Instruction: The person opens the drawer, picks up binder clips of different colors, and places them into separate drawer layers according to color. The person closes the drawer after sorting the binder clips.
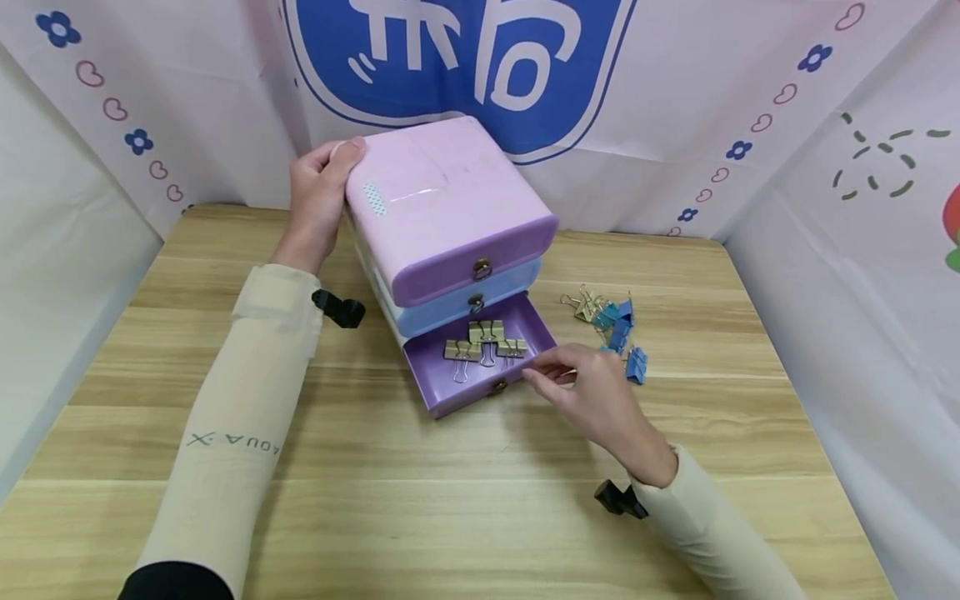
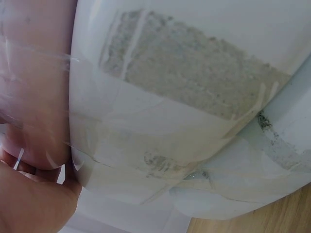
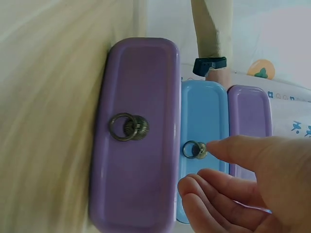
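A desktop drawer box (image 1: 450,192) with a pink top stands on the table, its lowest purple drawer (image 1: 420,375) pulled out. Inside that drawer lie several gold binder clips (image 1: 486,332). My left hand (image 1: 315,196) grips the box at its rear left top corner, thumb on top; the left wrist view shows its fingers against the worn, taped side (image 2: 184,63). By the right front corner of the drawer is my right hand (image 1: 600,396), thumb and fingers apart with nothing between them. The right wrist view has the fingertips (image 3: 187,187) close to the drawer front's upper edge.
To the right of the box lies a small pile of blue binder clips (image 1: 621,329) and gold ones (image 1: 585,305). A blue middle drawer (image 1: 510,287) and a purple top drawer (image 1: 442,273) are closed, each with a ring pull. Printed white cloth (image 1: 637,183) hangs behind the table.
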Motion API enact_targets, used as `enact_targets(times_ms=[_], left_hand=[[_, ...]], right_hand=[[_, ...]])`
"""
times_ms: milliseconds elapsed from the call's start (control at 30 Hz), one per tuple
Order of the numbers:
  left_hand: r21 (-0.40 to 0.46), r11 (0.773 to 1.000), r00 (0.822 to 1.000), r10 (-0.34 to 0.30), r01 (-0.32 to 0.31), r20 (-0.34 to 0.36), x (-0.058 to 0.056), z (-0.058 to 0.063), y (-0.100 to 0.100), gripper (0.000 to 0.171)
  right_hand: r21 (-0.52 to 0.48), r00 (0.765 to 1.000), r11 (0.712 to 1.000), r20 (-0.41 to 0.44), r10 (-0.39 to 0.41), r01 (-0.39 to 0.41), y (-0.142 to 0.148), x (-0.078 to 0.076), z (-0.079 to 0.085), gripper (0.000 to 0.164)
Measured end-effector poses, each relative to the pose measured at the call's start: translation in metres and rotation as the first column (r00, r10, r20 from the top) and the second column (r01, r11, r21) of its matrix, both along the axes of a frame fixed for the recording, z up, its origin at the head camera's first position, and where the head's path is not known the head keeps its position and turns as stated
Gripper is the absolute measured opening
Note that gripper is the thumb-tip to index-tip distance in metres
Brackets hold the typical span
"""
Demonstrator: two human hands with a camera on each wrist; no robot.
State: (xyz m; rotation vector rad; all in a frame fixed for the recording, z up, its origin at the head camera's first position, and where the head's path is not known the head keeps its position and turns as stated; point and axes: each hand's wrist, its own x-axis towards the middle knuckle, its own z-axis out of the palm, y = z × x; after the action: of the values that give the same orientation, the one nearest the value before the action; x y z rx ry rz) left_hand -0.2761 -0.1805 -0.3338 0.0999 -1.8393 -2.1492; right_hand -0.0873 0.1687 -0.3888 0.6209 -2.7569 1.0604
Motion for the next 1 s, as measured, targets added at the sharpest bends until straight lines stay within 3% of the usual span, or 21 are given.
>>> enact_targets(times_ms=[167, 367, 700, 1000], left_hand=[[-0.003, 1.0, 1.0, -0.005, 0.005, 0.002, 0.0, 0.001, 0.0, 0.017], [0.002, 1.0, 1.0, -0.008, 0.008, -0.006, 0.0, 0.001, 0.0, 0.017], [0.001, 1.0, 1.0, -0.011, 0.011, -0.002, 0.0, 0.0, -0.001, 0.017], [-0.009, 1.0, 1.0, -0.015, 0.015, 0.003, 0.001, -0.001, -0.002, 0.018]], right_hand=[[0.012, 0.999, 1.0, -0.035, -0.013, 0.013, 0.006, -0.004, -0.004, 0.012], [0.07, 0.99, 0.995, -0.127, -0.056, 0.065, 0.021, -0.018, -0.006, 0.012], [0.166, 0.979, 0.973, -0.151, -0.136, 0.161, 0.048, -0.053, -0.012, 0.019], [0.268, 0.972, 0.944, -0.182, -0.148, 0.194, 0.059, -0.088, -0.013, 0.025]])
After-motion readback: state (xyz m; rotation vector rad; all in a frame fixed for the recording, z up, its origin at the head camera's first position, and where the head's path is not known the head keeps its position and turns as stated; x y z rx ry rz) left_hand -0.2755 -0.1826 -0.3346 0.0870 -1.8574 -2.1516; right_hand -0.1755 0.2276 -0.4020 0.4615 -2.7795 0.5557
